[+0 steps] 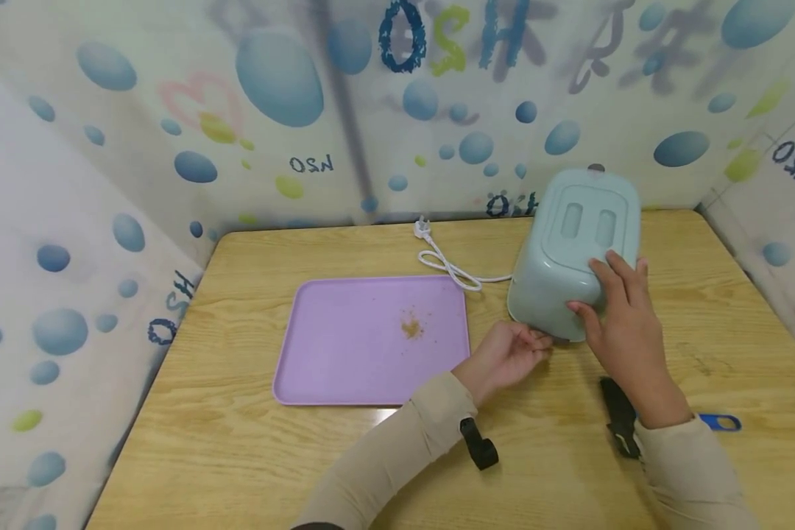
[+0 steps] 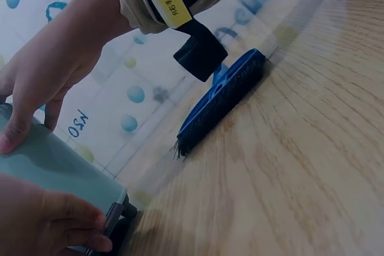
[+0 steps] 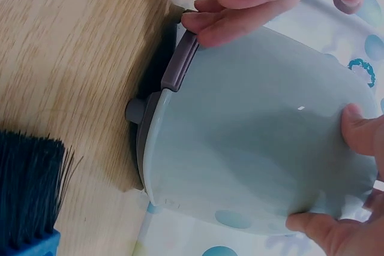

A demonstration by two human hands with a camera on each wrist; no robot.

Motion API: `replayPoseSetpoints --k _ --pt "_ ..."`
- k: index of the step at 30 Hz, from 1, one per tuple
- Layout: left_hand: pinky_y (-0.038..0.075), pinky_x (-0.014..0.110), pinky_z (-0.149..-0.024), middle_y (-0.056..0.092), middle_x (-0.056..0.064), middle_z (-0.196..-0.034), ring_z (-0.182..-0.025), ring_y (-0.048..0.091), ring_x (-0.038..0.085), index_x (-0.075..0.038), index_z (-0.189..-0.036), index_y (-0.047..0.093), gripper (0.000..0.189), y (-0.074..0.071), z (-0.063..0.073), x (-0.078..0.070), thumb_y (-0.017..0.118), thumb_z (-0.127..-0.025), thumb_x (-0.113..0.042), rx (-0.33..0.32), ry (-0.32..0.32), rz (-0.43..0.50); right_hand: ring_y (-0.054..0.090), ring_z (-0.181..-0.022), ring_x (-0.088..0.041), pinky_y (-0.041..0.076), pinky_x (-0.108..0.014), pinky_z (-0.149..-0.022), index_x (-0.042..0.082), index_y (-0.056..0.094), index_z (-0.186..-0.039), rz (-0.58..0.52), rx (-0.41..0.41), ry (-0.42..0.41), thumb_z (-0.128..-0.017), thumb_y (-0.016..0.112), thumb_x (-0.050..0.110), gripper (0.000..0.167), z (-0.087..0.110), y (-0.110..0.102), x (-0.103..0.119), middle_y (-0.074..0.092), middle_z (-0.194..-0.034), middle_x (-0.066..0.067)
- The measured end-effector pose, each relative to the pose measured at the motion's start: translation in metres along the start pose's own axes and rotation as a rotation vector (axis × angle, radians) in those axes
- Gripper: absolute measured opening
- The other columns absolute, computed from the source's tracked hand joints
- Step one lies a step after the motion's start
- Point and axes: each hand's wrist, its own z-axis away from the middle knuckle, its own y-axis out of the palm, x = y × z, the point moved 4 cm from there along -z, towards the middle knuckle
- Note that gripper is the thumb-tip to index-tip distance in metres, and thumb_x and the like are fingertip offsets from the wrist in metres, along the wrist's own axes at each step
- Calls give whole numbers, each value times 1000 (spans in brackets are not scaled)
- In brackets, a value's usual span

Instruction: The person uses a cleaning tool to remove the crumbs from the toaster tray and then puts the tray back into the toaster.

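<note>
A pale blue-green toaster (image 1: 550, 294) stands on the wooden table, right of centre, its top showing two oblong recesses. My right hand (image 1: 626, 320) grips its upper near corner, the thumb on the near face and the fingers over the top and right side. Low on the near side, my left hand (image 1: 510, 353) touches the dark grey strip (image 3: 180, 61) at the toaster's base with its fingertips. The left thumb stands away from that strip in the right wrist view. Between the toaster's foot and the table, the underside lies in shadow.
A purple tray (image 1: 344, 346) with brown crumbs (image 1: 411, 328) lies left of the toaster. The white power cord (image 1: 437, 259) and its plug (image 1: 422, 228) lie loose behind the tray. A blue brush (image 2: 219, 97) with black bristles lies by my right forearm. A patterned backdrop (image 1: 291, 199) borders the table.
</note>
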Motion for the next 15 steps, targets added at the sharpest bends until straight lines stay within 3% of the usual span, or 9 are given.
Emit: replayPoseSetpoints --k 2,4,5,7,8,9,11,15 --pt "4 42 -121 39 28 -116 -120 35 27 14 -127 19 47 0 -1 0 22 -79 13 -10 3 17 26 -138 -55 30 -67 -104 1 46 -134 1 0 3 -88 43 51 68 0 0 0 42 -141 -26" --pt "8 39 -121 34 11 -92 -104 35 21 6 -111 22 34 0 -3 -1 22 -78 13 -30 7 30 26 -137 -55 32 -69 -100 2 46 -134 6 -3 4 -88 43 51 68 0 0 0 43 -140 -25" --pt "10 39 -120 35 12 -91 -108 38 22 7 -110 23 33 0 -4 -1 22 -78 13 -34 12 36 25 -137 -56 33 -70 -99 2 46 -134 6 -3 4 -88 43 52 67 0 0 0 43 -141 -24" --pt "8 40 -121 42 35 -116 -131 31 30 19 -125 21 46 0 -4 -2 22 -79 13 -31 23 41 26 -137 -56 34 -70 -97 3 47 -133 6 -8 0 -87 44 52 67 -1 1 0 44 -140 -24" --pt "8 39 -121 35 42 -130 -137 27 31 23 -133 16 55 0 -4 -2 22 -79 13 -30 24 45 26 -137 -56 34 -71 -96 3 47 -133 10 -10 -2 -87 43 52 68 -1 1 1 44 -140 -24" --pt "5 41 -121 22 45 -143 -141 20 33 24 -137 9 60 0 -4 -3 21 -79 13 -30 25 48 27 -136 -56 34 -70 -97 3 47 -133 10 -15 -5 -87 43 53 68 -1 1 1 44 -140 -24" --pt "3 42 -121 -1 42 -151 -145 13 34 21 -142 -4 68 0 -5 -3 21 -80 13 -26 23 55 28 -136 -56 34 -70 -97 2 47 -133 14 -14 -3 -88 42 54 69 -1 1 1 44 -140 -24" --pt "4 41 -121 -2 42 -151 -143 15 35 21 -142 -6 68 0 -5 -1 21 -80 12 -27 6 61 27 -135 -57 34 -70 -98 1 45 -134 26 0 9 -88 40 55 71 0 0 0 42 -141 -25"
